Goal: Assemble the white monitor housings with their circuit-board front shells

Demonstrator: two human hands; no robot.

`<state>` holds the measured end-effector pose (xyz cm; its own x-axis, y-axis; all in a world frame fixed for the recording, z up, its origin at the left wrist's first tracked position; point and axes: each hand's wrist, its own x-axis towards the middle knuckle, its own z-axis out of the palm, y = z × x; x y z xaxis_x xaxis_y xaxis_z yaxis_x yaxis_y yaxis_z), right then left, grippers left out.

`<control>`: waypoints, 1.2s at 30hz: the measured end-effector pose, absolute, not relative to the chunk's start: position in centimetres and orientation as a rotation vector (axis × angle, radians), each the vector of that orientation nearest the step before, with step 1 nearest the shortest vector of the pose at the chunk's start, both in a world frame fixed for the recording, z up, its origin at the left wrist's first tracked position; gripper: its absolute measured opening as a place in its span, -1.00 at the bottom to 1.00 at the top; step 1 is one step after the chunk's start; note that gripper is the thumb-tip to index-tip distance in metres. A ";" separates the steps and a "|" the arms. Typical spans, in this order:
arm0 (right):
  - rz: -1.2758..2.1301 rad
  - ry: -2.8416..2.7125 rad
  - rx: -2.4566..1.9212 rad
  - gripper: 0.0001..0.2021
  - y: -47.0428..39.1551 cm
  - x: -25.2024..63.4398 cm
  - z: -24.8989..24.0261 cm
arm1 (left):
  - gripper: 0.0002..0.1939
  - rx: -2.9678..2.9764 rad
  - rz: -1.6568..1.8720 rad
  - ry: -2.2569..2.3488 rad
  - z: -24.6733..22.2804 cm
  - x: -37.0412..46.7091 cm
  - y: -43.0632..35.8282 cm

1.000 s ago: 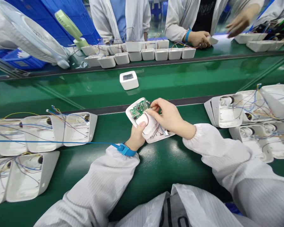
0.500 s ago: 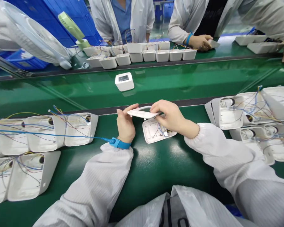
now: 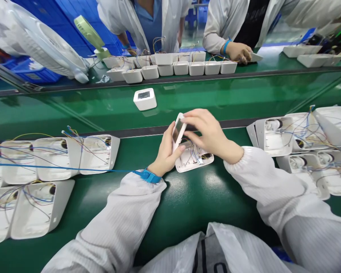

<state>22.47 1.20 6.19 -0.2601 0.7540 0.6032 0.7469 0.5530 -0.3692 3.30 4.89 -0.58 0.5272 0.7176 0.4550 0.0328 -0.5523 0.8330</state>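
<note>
A white front cover (image 3: 179, 131) with a dark window stands tilted up on its edge between my hands. My left hand (image 3: 168, 151) grips it from the left, with the thumb along its lower edge. The fingertips of my right hand (image 3: 206, 131) are on its upper right edge. Just below lies an open white housing (image 3: 191, 161) on the green bench. Coloured wires and a small white connector show inside it, and its far part is hidden behind the cover and my right hand. A blue wrist strap (image 3: 150, 176) with a cord is on my left wrist.
Open white housings with wires (image 3: 55, 159) stand in rows at left; more housings (image 3: 278, 136) stand at right. A closed white unit (image 3: 144, 99) sits on the green belt (image 3: 187, 102). Across it are two people, more housings (image 3: 180, 68) and a fan (image 3: 48, 41).
The cover has turned from nearly flat to steeply tilted, showing its dark window. My left hand has moved right and closed round it. The closed white unit has shifted slightly left.
</note>
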 end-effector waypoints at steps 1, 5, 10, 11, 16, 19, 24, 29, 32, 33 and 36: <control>0.055 -1.976 -1.270 -0.79 1.2 22.7 6.5 | -0.19 1.940 1.077 0.568 -0.6 3.2 4.9; 0.215 -2.252 -1.420 -0.85 1.0 22.8 7.1 | -0.08 1.908 1.112 0.445 -0.6 3.1 4.4; 0.076 -2.607 -1.536 -0.85 0.3 21.5 6.2 | -0.12 1.792 1.162 0.417 -0.9 3.5 3.7; 0.066 -2.618 -1.544 -0.84 0.3 21.2 6.0 | -0.13 1.743 1.167 0.417 -1.1 3.6 3.6; 0.088 -2.533 -1.541 -0.83 0.6 20.8 5.1 | -0.18 1.623 1.166 0.408 -1.6 3.6 3.5; 0.144 -2.441 -1.546 -0.83 0.8 21.0 4.7 | -0.16 1.620 1.174 0.405 -1.6 3.5 3.5; 0.284 -2.230 -1.531 -0.81 0.9 21.3 4.2 | -0.15 1.640 1.195 0.386 -1.6 3.5 3.6; 0.303 -2.116 -1.484 -0.85 0.8 21.4 3.8 | -0.17 1.673 1.241 0.383 -1.6 3.5 3.6; 0.303 -2.118 -1.430 -0.80 0.8 21.4 3.7 | -0.17 1.681 1.245 0.357 -1.5 3.6 3.6; 0.308 -2.123 -1.421 -0.78 0.8 21.4 3.7 | -0.17 1.671 1.245 0.339 -1.5 3.6 3.6; 0.310 -2.145 -1.446 -0.81 0.9 21.4 3.7 | -0.16 1.648 1.240 0.310 -1.6 3.6 3.7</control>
